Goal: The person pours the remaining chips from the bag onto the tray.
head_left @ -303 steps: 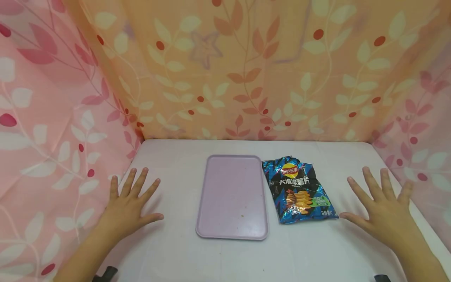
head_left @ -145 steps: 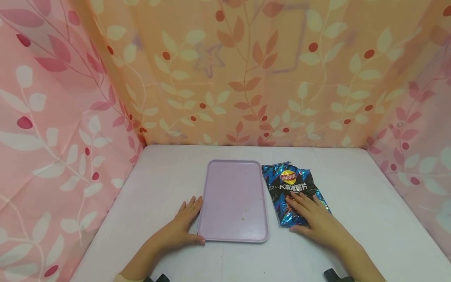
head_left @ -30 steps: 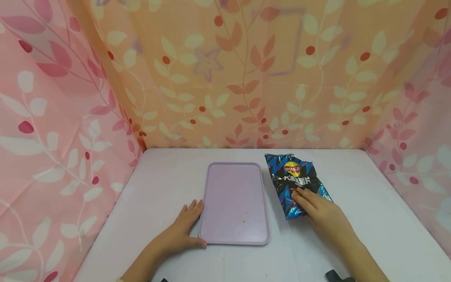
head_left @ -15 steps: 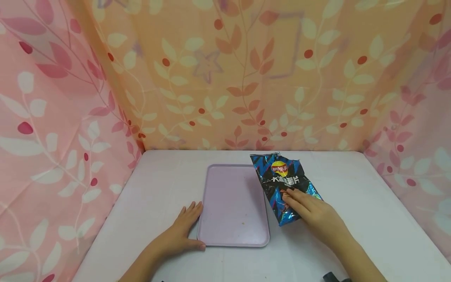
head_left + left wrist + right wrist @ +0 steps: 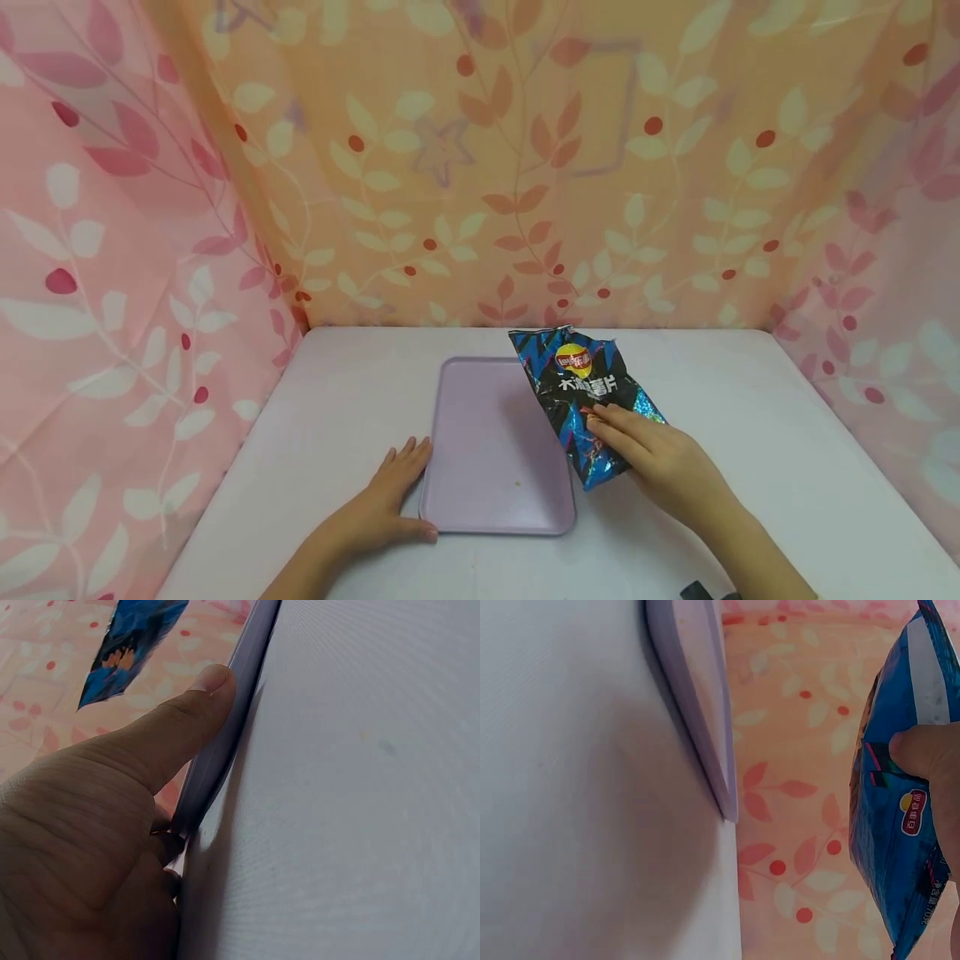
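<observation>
In the head view, my right hand (image 5: 671, 471) grips a blue and black bag of potato chips (image 5: 577, 392) by its lower right part, fingers across the front. The thumb (image 5: 915, 750) presses the back of the bag in the right wrist view, where the bag hangs well clear of the table. From the head, the bag's left part overlaps the right side of a light purple tray (image 5: 480, 450). My left hand (image 5: 382, 504) rests at the tray's left side, fingers along the edge and thumb by the near left corner, touching the rim in the left wrist view.
The tray lies flat on a white-covered table (image 5: 330, 400). Small crumbs show on the tray. Leaf-patterned curtains (image 5: 450, 208) hang behind the table and at both sides. A black wrist strap piece (image 5: 697, 590) shows under my right forearm.
My right hand has gone from spread beside the chip bag to gripping it, lifted it, and carried it left over the tray's edge. My left hand has come to the tray and stays there.
</observation>
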Demonstrator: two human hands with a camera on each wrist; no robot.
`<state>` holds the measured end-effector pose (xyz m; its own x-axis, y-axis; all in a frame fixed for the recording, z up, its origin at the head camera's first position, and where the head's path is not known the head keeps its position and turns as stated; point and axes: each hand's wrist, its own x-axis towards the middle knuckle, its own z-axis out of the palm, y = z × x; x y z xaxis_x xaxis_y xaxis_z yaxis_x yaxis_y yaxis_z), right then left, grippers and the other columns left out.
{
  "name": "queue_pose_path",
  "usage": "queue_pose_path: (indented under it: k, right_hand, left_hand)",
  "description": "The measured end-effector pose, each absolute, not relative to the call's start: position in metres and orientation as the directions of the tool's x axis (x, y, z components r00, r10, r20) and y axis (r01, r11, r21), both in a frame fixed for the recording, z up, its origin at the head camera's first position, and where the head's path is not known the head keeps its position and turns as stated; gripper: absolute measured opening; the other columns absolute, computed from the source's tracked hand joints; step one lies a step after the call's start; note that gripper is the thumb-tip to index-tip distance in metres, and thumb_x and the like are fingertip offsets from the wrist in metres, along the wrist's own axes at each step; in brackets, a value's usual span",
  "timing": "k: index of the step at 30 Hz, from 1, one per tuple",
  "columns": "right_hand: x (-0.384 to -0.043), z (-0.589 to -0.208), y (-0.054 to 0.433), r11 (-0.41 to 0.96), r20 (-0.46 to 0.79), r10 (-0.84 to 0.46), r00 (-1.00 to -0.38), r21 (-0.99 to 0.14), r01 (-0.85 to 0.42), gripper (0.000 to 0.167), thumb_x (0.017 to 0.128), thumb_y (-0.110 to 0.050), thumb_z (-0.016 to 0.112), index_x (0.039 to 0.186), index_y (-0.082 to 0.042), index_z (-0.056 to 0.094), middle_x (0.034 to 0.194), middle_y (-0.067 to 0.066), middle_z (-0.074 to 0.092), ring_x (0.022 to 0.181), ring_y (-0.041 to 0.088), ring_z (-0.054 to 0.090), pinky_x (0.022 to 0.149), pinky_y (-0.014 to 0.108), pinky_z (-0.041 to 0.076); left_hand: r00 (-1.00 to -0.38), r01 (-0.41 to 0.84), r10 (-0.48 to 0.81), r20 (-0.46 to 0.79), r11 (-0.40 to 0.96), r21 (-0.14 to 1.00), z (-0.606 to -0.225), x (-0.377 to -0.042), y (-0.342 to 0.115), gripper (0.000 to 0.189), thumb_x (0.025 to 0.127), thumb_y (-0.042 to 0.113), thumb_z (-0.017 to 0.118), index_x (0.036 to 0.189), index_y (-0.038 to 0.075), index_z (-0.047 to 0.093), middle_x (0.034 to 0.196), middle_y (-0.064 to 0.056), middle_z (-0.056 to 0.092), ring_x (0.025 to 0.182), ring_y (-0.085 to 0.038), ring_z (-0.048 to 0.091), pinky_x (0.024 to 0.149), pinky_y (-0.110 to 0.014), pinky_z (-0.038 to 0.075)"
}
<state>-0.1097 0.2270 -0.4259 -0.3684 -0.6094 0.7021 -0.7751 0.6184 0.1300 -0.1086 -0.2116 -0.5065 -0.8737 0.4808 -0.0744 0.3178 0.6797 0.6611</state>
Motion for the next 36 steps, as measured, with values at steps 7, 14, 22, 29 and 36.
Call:
queue_pose_path:
  k: [7, 14, 22, 29, 36]
  right_hand:
    - [-0.11, -0.418, 0.216, 0.597, 0.711, -0.607, -0.355, 0.114, -0.794, 0.045, 0.112, -0.033, 0.037, 0.138, -0.01, 0.066, 0.135, 0.005, 0.069, 0.112, 0.023, 0.072, 0.082, 0.04, 0.061]
    - [-0.111, -0.41, 0.205, 0.572, 0.737, -0.591, -0.327, 0.098, -0.814, 0.043, 0.111, -0.031, 0.04, 0.138, -0.01, 0.066, 0.134, 0.006, 0.069, 0.11, 0.023, 0.073, 0.083, 0.037, 0.061]
    - [-0.111, -0.405, 0.195, 0.543, 0.751, -0.58, -0.316, 0.068, -0.837, 0.042, 0.111, -0.031, 0.042, 0.137, -0.008, 0.066, 0.134, 0.007, 0.07, 0.108, 0.023, 0.073, 0.083, 0.035, 0.061]
    - [-0.112, -0.395, 0.188, 0.514, 0.769, -0.568, -0.295, 0.051, -0.856, 0.041, 0.109, -0.032, 0.047, 0.136, -0.006, 0.066, 0.133, 0.007, 0.07, 0.111, 0.022, 0.072, 0.088, 0.031, 0.06]
    - [-0.114, -0.384, 0.186, 0.474, 0.788, -0.559, -0.259, 0.047, -0.879, 0.037, 0.108, -0.025, 0.049, 0.133, -0.004, 0.067, 0.131, 0.008, 0.071, 0.106, 0.023, 0.073, 0.088, 0.03, 0.06]
  left_hand:
    - [-0.868, 0.339, 0.493, -0.056, 0.671, 0.66, -0.507, -0.109, -0.21, 0.126, 0.069, 0.067, 0.082, 0.165, 0.017, 0.02, 0.172, -0.008, 0.012, 0.159, -0.035, 0.0, 0.125, -0.064, 0.003]
    - [-0.877, 0.333, 0.478, -0.05, 0.679, 0.654, -0.507, -0.11, -0.211, 0.126, 0.068, 0.067, 0.082, 0.165, 0.018, 0.019, 0.172, -0.009, 0.013, 0.158, -0.041, 0.0, 0.124, -0.068, 0.005]
    - [-0.873, 0.339, 0.485, -0.05, 0.678, 0.652, -0.506, -0.11, -0.208, 0.126, 0.069, 0.066, 0.083, 0.165, 0.017, 0.019, 0.172, -0.008, 0.012, 0.159, -0.035, 0.001, 0.126, -0.063, 0.004]
    - [-0.872, 0.359, 0.489, -0.029, 0.678, 0.642, -0.504, -0.109, -0.209, 0.126, 0.069, 0.067, 0.082, 0.165, 0.014, 0.021, 0.172, -0.009, 0.015, 0.159, -0.035, 0.004, 0.126, -0.062, 0.004]
    - [-0.869, 0.367, 0.494, -0.022, 0.675, 0.64, -0.505, -0.11, -0.204, 0.124, 0.07, 0.069, 0.08, 0.165, 0.017, 0.02, 0.172, -0.009, 0.014, 0.159, -0.034, 0.003, 0.126, -0.063, 0.004]
